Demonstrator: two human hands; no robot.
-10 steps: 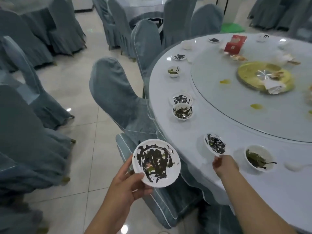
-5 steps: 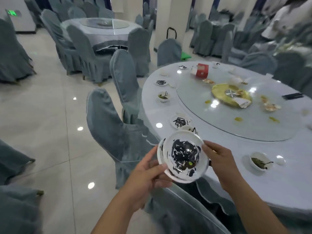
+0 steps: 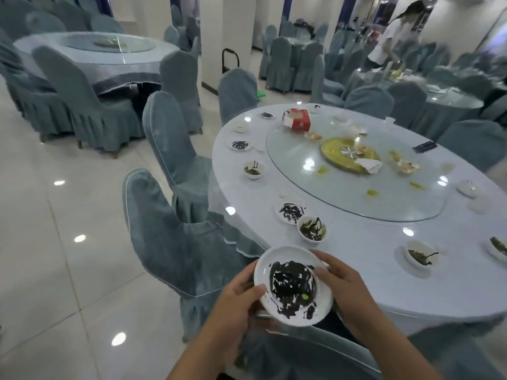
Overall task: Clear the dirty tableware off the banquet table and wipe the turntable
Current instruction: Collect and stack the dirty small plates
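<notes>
Head view: clearing barely begun.
Left hand (image 3: pixel 236 300) and right hand (image 3: pixel 343 286) grip a smeared plate (image 3: pixel 292 285); dirty bowls ring the tabletop (image 3: pixel 384 270), turntable (image 3: pixel 343 187) unwiped.

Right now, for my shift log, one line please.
stage: clearing | left hand: holds dirty plate | right hand: steadies rim | turntable: unwiped

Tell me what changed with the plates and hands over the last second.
The right hand lifted a second smeared plate off the table edge and set it onto the one in the left hand; both hands now hold the stacked plates together. The bowl with greens and the plate-and-bowl pair stayed put.
</notes>
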